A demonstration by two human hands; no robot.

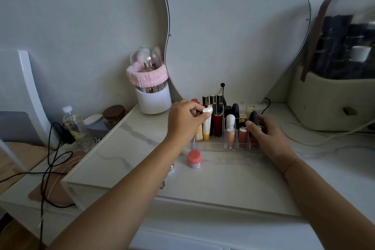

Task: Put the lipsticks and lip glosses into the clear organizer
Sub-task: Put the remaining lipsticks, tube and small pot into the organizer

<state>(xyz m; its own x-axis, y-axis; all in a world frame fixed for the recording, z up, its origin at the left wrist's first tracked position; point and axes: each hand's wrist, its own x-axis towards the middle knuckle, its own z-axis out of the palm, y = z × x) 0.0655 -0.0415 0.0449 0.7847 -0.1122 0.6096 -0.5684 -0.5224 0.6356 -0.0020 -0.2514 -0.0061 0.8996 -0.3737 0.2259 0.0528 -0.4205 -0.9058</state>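
Single head-worn wide-angle view, forward and down, close over the tabletop (223, 178) toward the mirror (233, 36)

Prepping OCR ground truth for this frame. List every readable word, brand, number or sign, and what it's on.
white tube, left hand pinching its cap: vertical dark capitals, too blurred to read.
pink-lidded jar: small print on its white label, too small to read.
plastic bottle: yellow label, illegible.
No quotable text anywhere in this frame.
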